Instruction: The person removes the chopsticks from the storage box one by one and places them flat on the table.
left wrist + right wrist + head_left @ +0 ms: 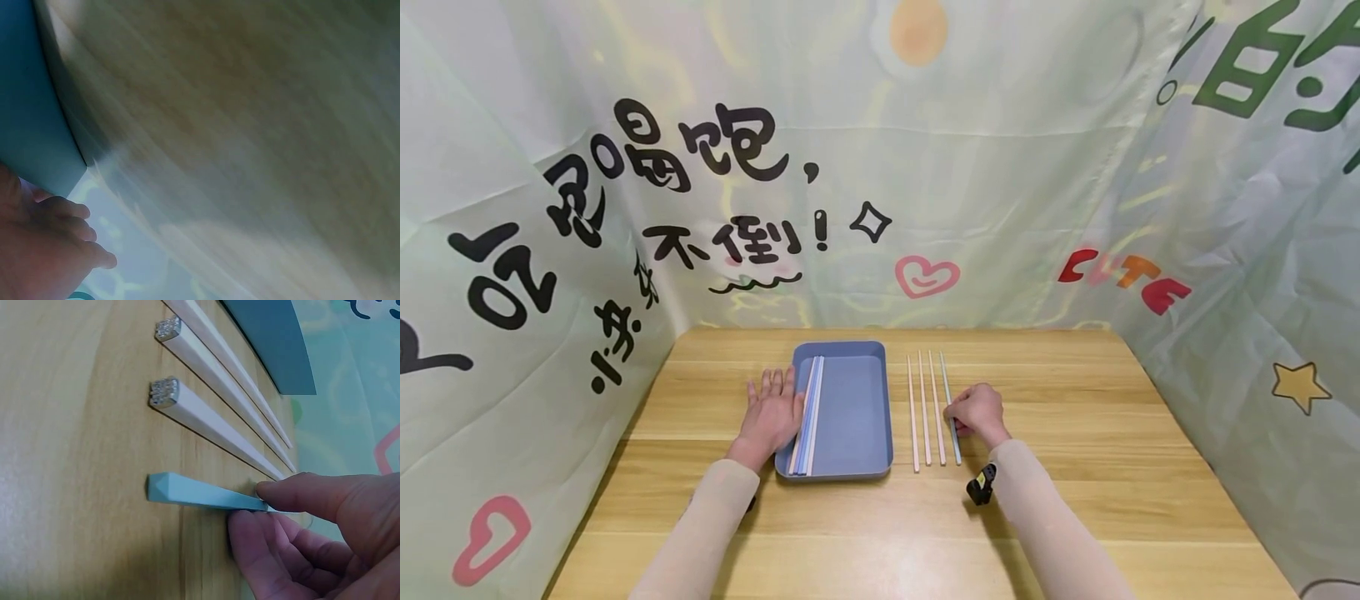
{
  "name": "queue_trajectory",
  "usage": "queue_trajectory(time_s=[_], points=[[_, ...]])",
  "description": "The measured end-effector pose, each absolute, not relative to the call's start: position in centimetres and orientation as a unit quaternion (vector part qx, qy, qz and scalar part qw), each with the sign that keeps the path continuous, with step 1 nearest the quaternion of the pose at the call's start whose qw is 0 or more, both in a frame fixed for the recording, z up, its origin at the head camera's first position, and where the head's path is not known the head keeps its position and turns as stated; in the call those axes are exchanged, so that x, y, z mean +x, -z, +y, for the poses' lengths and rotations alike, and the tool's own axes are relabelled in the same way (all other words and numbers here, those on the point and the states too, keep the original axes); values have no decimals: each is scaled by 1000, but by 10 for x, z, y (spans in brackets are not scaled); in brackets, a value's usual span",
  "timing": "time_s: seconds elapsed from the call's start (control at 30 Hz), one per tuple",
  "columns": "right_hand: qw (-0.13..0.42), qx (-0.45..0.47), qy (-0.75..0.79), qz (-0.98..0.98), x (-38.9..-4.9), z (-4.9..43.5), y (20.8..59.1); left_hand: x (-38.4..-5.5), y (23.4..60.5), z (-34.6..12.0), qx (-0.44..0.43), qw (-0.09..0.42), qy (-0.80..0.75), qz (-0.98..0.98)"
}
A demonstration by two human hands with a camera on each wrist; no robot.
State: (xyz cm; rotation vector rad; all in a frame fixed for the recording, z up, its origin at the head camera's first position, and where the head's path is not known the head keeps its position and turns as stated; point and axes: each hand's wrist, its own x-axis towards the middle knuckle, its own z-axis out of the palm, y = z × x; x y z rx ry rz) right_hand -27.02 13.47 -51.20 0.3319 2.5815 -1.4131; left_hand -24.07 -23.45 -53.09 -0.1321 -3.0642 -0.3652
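chopstick [200, 491]: smooth, matt | tray [856, 417]: matt plastic | table [1075, 450]: wood | backdrop [1000, 183]: cloth

The tray [857, 417] is plain blue, the bundle [808, 417] inside blue and whitish; right of it, three chopsticks [923, 408] are pale pink, one stick [194, 489] turquoise.

We note a wood-grain tabletop [1037, 517], bounded left, back and right by pale printed fabric [1015, 183]. On the fabric we record black lettering [748, 237], a pink heart [927, 283] and a fried-egg motif [919, 32] — then, to the right, the multicoloured word "CUTE" [1131, 271], large green characters [1251, 67] and a yellow star [1302, 387].
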Motion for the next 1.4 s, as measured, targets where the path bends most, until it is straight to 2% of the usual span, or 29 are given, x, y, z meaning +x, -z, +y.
queue_trajectory(time_s=[0.43, 0.8, 1.4], points=[[84, 68, 495, 862, -271, 122, 488, -240, 530, -235, -40, 26, 121, -992], [99, 46, 548, 829, -268, 79, 466, -240, 530, -234, -38, 28, 116, -992], [130, 17, 568, 812, -260, 7, 462, -241, 532, -233, -38, 30, 120, -992]])
